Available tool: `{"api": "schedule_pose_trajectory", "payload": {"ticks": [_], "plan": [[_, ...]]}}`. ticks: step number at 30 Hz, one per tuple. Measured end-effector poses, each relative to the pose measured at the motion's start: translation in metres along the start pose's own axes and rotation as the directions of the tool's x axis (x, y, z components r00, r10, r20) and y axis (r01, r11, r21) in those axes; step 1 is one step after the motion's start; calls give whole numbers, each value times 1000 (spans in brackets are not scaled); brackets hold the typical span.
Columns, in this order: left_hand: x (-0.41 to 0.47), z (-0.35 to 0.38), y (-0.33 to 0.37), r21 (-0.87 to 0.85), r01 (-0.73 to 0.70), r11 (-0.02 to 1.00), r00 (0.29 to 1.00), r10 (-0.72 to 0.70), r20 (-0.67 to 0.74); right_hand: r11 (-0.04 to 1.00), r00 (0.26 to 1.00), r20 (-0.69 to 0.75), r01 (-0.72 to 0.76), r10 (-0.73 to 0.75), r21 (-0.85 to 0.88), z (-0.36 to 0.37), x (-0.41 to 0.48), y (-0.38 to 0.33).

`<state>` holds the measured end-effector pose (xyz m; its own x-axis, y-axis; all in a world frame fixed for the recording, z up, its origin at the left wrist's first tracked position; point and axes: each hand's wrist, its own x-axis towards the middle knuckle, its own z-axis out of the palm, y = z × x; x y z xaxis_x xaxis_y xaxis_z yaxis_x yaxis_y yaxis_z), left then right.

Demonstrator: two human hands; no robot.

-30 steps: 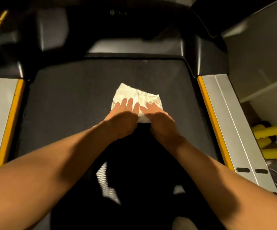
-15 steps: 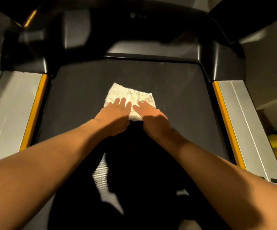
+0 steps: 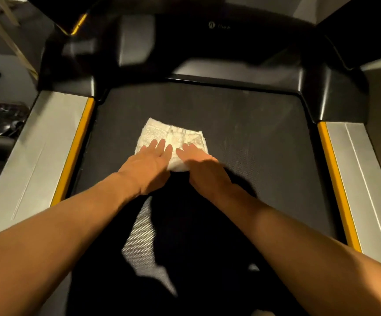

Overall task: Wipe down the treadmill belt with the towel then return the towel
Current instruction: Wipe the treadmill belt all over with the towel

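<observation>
A folded white towel (image 3: 171, 135) lies flat on the black treadmill belt (image 3: 253, 142), a little left of the belt's middle. My left hand (image 3: 148, 165) presses on the towel's near left part with straight fingers. Beside it, my right hand (image 3: 204, 167) presses on the near right part, fingers also straight. Both palms cover the towel's near edge. A dark shadow falls across the belt below my arms.
Silver side rails with yellow strips run along the belt, the left rail (image 3: 39, 156) and the right rail (image 3: 362, 179). The black motor hood (image 3: 230, 53) rises at the belt's far end. Dark objects (image 3: 0, 119) lie on the floor at the left.
Both hands have slid the towel leftward across the belt, from right of centre to left of centre. The view has swung left, so more of the left rail shows.
</observation>
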<state>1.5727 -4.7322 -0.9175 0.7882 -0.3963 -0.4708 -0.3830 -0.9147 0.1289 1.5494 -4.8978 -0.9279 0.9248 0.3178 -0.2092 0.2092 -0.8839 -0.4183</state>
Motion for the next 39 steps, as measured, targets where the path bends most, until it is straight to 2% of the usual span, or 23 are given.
{"api": "schedule_pose_trajectory", "payload": {"ticks": [3,5,8,10,13,16,19,22,25,28,33,36,39], "plan": [[-27,29,-11,-40,-90,995,989,85,-120,993,993,-34,115,-116,-17,27,-21,-6],[-42,39,-16,-101,-122,987,986,109,-126,988,986,-54,154,-155,-29,40,-31,-7],[-37,32,-24,-186,-21,982,995,3,-96,994,994,-56,98,-95,41,32,-14,-12],[-26,20,-31,-130,44,991,995,-55,-80,995,1000,2,16,-16,94,22,12,-17],[-24,13,-44,-94,126,988,988,-133,-73,989,999,42,18,-24,150,21,39,-32],[-51,26,-44,-114,102,988,992,-109,-57,993,998,50,45,-50,109,34,17,-44],[-78,39,-41,-98,29,995,998,-33,-45,982,985,31,167,-171,83,41,-13,-50],[-65,33,-49,-92,104,990,994,-106,-8,994,993,68,97,-100,49,36,7,-50],[-41,20,-61,-92,233,968,972,-233,11,986,993,100,44,-60,159,33,41,-58],[-44,20,-68,-80,229,970,973,-227,34,994,982,173,69,-82,81,28,42,-71],[-85,39,-54,-28,198,980,980,-198,8,983,974,136,180,-183,34,42,-6,-72],[-65,29,-70,-42,297,954,955,-296,25,983,981,70,176,-179,43,42,28,-73],[-43,18,-91,-37,375,926,927,-374,16,952,964,31,255,-264,171,48,57,-86]]}}
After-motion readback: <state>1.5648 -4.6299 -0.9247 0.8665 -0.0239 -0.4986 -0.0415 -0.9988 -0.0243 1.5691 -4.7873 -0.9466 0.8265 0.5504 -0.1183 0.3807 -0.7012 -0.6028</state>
